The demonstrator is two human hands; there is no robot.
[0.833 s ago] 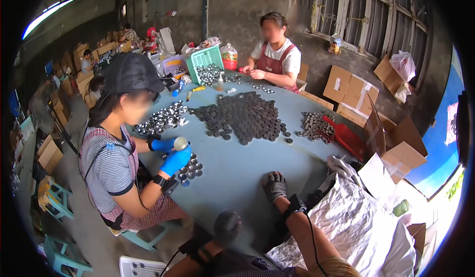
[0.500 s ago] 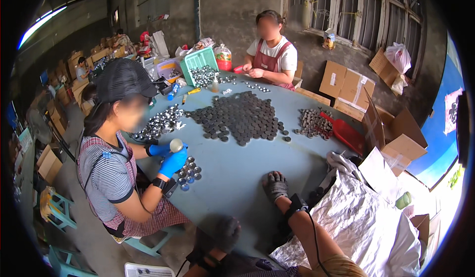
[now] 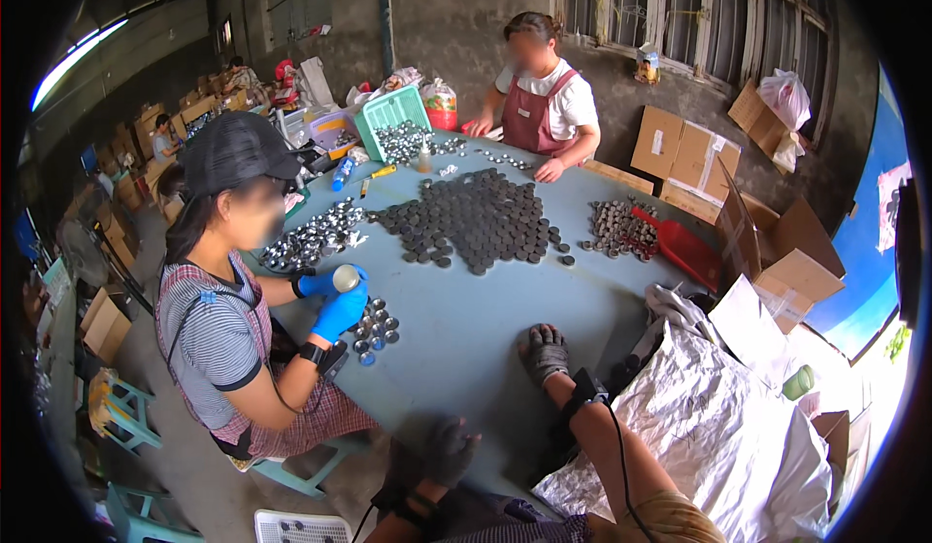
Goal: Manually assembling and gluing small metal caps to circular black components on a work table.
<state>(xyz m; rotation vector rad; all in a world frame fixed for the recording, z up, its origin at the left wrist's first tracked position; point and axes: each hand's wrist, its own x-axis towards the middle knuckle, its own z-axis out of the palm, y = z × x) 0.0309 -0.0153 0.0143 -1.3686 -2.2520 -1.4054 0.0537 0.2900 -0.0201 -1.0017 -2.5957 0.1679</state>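
Observation:
My right hand [image 3: 544,351], in a dark fingerless glove, rests palm down on the blue-grey table [image 3: 485,315] with its fingers stretched forward; nothing is in it. Close to the table's near edge lies my left hand [image 3: 451,452], gloved and dim in shadow, its fingers loosely apart and no object visible in it. Beyond both hands spreads a wide layer of dark round caps [image 3: 476,218]. Small brownish metal pieces [image 3: 621,230] form a pile to the right, with a red scoop [image 3: 687,252] against it.
At left, a co-worker in blue gloves [image 3: 342,312] holds a round jar-like piece [image 3: 346,277] beside shiny cups [image 3: 377,329]. Another person [image 3: 544,106] stands across. A green basket [image 3: 393,116] lies tipped at the back. Silvery sheeting [image 3: 680,427] and an open carton [image 3: 786,252] flank my right arm.
The person across has moved their hands apart and lowered them to the table edge. My left hand's fingers show slightly more spread; my right hand stays on the table.

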